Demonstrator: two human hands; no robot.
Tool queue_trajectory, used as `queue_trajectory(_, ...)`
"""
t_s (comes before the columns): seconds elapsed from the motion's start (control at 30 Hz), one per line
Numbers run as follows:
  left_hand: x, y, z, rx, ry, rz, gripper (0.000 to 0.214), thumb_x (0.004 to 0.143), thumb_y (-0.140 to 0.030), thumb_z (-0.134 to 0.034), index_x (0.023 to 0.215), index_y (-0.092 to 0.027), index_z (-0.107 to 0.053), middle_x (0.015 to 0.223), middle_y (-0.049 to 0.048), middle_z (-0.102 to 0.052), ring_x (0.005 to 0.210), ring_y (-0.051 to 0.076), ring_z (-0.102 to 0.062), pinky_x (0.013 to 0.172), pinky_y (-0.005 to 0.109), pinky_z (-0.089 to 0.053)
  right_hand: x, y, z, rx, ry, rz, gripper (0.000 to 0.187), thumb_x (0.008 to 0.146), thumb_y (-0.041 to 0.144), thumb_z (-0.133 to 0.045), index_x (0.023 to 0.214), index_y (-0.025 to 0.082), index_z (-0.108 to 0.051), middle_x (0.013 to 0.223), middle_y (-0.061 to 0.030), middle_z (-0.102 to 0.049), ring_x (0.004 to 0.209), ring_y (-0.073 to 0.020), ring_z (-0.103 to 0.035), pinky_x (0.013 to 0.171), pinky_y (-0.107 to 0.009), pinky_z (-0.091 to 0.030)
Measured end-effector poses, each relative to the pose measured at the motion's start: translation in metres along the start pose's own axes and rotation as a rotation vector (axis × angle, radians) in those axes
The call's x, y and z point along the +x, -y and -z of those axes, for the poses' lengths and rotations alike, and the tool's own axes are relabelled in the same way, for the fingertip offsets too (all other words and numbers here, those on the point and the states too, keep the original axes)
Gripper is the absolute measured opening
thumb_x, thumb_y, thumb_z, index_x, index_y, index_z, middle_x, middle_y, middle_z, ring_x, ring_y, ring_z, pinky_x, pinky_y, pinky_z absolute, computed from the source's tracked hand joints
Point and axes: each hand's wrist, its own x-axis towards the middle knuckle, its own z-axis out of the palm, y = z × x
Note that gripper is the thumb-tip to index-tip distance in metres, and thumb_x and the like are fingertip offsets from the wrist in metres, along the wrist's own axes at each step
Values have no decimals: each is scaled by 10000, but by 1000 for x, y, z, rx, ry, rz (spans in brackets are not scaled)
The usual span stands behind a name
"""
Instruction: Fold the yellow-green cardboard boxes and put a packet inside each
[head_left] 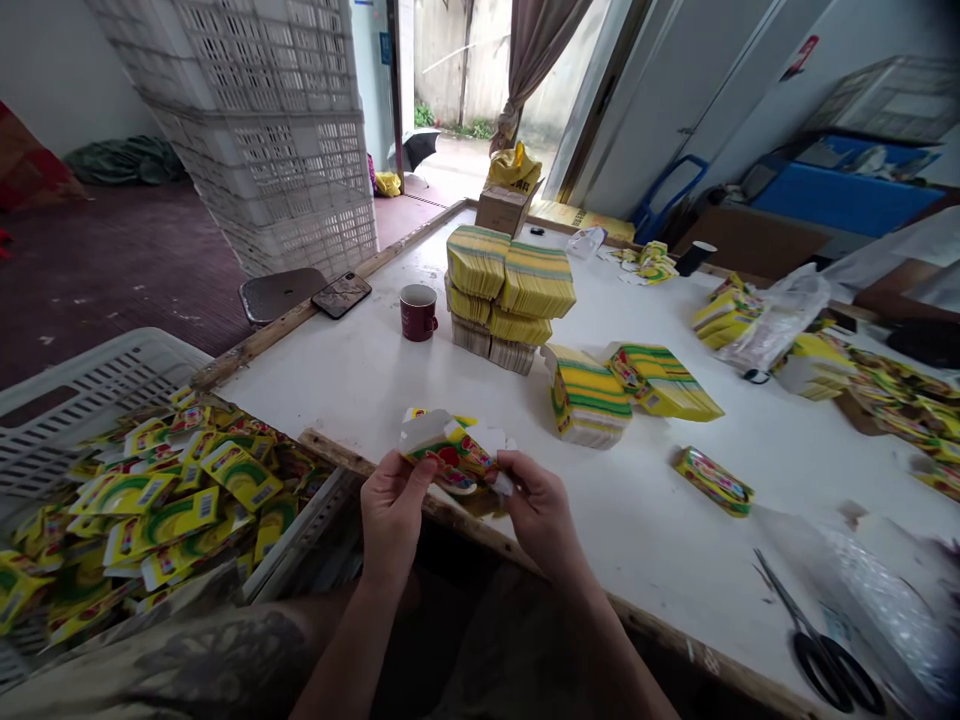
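Note:
At the table's near edge, both hands meet at a small printed yellow, green and red carton (457,452) with white flaps. My left hand (394,510) pinches its left side between thumb and fingers. My right hand (538,505) is closed at the carton's right end; a small whitish piece (501,484) shows by its fingertips, too small to name. Another yellow carton lies partly hidden just behind. Beyond the hands rise stacks of flat cartons (536,280), with two lower bundles (592,395) to their right. One filled-looking carton (714,482) lies apart on the right.
A white crate (150,345) full of yellow cartons stands left of the table (330,370). A mug (418,312) and a phone (342,295) sit farther back. Scissors (821,640) and clear plastic wrap (885,600) lie at right. Another person's arm (900,285) shows at far right.

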Motion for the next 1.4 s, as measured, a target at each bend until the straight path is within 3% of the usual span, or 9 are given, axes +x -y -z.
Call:
queue_trajectory(0.2, 7, -36, 11, 589, 377, -129, 961, 584, -554, -811, 1370, -248, -351, 1440, 114, -429, 1327, 300, -400, 1118, 429, -332, 2, 15, 16, -485, 84, 427, 228, 884, 98, -538, 903, 281, -672, 837, 20, -689, 918, -179, -577, 1039, -443, -322)
queue_trajectory(0.3, 0, -30, 6, 881, 531, 18, 788, 647, -391, -803, 1304, -245, -393, 1295, 105, -550, 1197, 301, -522, 1023, 473, -429, -3, 20, 11, -426, 81, 465, 290, 856, 122, -570, 1078, 303, -616, 1050, 1, -674, 1160, -217, -518, 1161, -507, -129)
queue_trajectory(0.43, -11, -10, -3, 996, 492, -80, 682, 729, -418, -716, 1268, -230, -343, 1154, 115, -606, 1051, 314, -600, 876, 489, -513, -8, 15, -1, 97, -208, 40, 772, 783, 312, -693, 1429, 295, -272, 1475, -104, -388, 1353, -286, -374, 1120, -512, -302)
queue_trajectory(0.57, -17, -4, -5, 1015, 572, -271, 732, 750, -347, -703, 1320, -244, -256, 1201, 132, -572, 1077, 311, -591, 863, 462, -529, -12, 11, -12, 807, 77, -496, 641, 807, 444, -651, 1356, 210, -418, 1303, -135, -582, 1203, -300, -553, 1022, -475, -448)
queue_trajectory(0.67, -18, -5, -6, 989, 648, -356, 693, 755, -207, -660, 1318, -269, -262, 1283, 123, -518, 1173, 285, -540, 945, 440, -496, -13, 9, -14, 904, 224, -591, 574, 782, 399, -694, 1293, 204, -519, 1179, -99, -668, 1176, -285, -572, 1030, -438, -443)
queue_trajectory(0.97, -11, -1, -2, 1050, 582, -237, 584, 744, -224, -617, 1236, -258, -303, 1110, 93, -583, 972, 289, -627, 786, 450, -554, -16, 18, -8, 181, 275, -115, 597, 919, 295, -476, 1477, 250, -268, 1455, -91, -463, 1344, -248, -428, 1103, -424, -382)
queue_trajectory(1.1, -12, 12, 1, 1046, 520, -271, 558, 816, -223, -525, 1294, -203, -239, 1263, 173, -473, 1140, 295, -566, 905, 480, -522, -21, 13, -15, -74, 260, 88, 597, 873, 105, -410, 1448, 253, -347, 1529, -92, -344, 1399, -245, -345, 1121, -435, -361)
queue_trajectory(1.27, -7, 1, 1, 1111, 403, -266, 603, 705, -213, -684, 1211, -210, -355, 1157, 116, -545, 1089, 294, -570, 906, 480, -515, -14, -9, -12, -128, 64, 127, 548, 858, 103, -438, 1389, 236, -444, 1427, -123, -489, 1350, -238, -427, 1101, -440, -391)
queue_trajectory(1.4, 0, -13, 6, 1144, 431, -256, 482, 721, -319, -696, 1127, -220, -455, 1062, 87, -625, 992, 290, -616, 854, 472, -527, -6, -6, 0, -260, 268, 126, 476, 873, 218, -526, 1348, 188, -496, 1506, -197, -345, 1389, -312, -352, 1056, -458, -429)
